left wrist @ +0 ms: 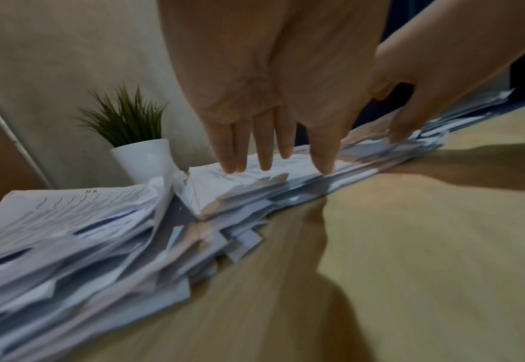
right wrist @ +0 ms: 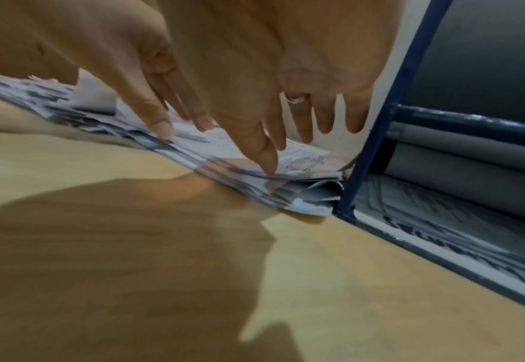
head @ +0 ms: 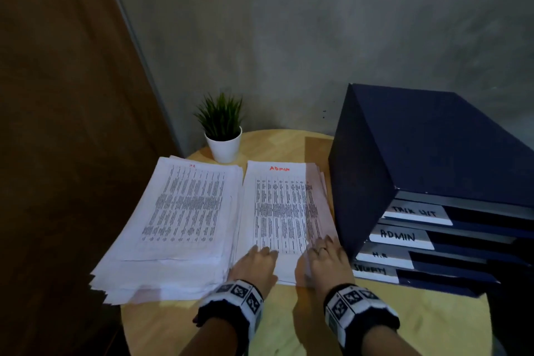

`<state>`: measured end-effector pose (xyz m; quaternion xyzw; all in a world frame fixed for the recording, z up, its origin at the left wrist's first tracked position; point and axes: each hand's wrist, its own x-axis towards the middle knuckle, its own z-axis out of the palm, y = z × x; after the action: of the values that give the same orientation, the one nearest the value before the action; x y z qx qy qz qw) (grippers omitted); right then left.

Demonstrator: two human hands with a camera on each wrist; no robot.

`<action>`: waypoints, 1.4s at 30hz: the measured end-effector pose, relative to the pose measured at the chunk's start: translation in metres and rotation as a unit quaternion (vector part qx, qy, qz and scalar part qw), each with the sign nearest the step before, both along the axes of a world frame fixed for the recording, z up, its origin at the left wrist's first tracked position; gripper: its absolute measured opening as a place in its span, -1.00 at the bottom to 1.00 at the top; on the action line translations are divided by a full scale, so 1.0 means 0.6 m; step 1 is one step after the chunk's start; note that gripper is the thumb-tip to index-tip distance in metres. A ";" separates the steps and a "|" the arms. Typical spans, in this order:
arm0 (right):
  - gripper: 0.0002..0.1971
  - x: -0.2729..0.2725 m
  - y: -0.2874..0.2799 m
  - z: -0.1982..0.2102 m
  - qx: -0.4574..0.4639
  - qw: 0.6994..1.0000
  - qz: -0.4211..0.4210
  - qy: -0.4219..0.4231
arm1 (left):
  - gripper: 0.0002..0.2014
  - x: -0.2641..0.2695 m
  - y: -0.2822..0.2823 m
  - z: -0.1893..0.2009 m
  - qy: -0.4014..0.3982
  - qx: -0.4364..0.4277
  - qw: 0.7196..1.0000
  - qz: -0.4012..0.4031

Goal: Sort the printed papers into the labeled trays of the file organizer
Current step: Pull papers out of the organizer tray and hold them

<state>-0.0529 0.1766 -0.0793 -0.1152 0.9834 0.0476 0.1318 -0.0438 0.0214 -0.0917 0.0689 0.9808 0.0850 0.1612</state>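
Two stacks of printed papers lie on the round wooden table (head: 303, 326). The left stack (head: 179, 220) has HR written in red on top. The right stack (head: 281, 211) has ADMIN in red. My left hand (head: 254, 261) presses straight fingers (left wrist: 264, 156) on the near edge of the ADMIN stack (left wrist: 248, 181). My right hand (head: 325, 257), wearing a ring, rests on the stack's near right corner (right wrist: 298, 159), thumb tip (right wrist: 267, 159) on the top sheet. The dark blue file organizer (head: 427, 170) stands at the right, with trays labeled TASK LIST, ADMIN (head: 400, 235), H.R and SECURITY (right wrist: 440, 247).
A small green plant in a white pot (head: 224, 141) stands behind the stacks, by the grey wall. The left stack overhangs the table's left edge. Bare tabletop lies in front of the papers, near my wrists.
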 end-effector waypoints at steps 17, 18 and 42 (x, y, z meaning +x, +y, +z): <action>-0.55 -0.011 0.009 -0.025 0.090 0.990 0.101 -0.040 | -0.67 -0.011 -0.018 -0.021 -0.022 -0.049 0.996 -0.075; -0.58 -0.010 0.007 -0.028 0.087 0.990 0.106 -0.042 | -0.66 -0.010 -0.017 -0.022 -0.022 -0.052 0.996 -0.074; -0.77 0.013 0.017 0.010 -0.051 0.984 0.069 0.153 | -0.55 0.040 -0.029 -0.002 -0.005 0.110 0.994 0.021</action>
<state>-0.0449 0.1865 -0.0732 -0.1804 0.9829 0.0235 -0.0301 -0.0197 0.0042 -0.0932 0.0649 0.9660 0.1959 0.1555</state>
